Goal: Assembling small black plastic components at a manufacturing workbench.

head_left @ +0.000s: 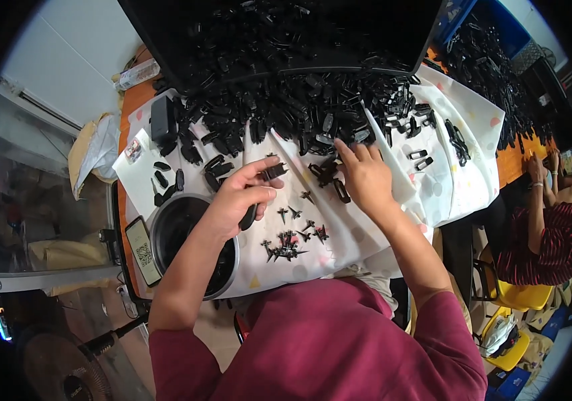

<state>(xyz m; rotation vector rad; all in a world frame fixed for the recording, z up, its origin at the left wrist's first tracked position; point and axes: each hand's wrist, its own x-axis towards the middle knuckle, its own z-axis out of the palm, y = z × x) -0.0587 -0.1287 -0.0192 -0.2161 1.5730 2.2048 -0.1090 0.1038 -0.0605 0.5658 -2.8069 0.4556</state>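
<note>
My left hand is closed on a small black plastic part between thumb and fingers. A second dark piece sticks out below its palm. My right hand reaches to the near edge of a heap of black plastic parts, fingers apart and slightly bent, with nothing visible in them. Beside it lie a few loose black parts and an oval black loop. Between my arms, several small pointed black pieces lie scattered on the patterned white cloth.
At the left are a grey-rimmed round bowl, a phone and a black box. A big black bin stands behind the heap. At right, a person in a striped shirt sits near another dark pile.
</note>
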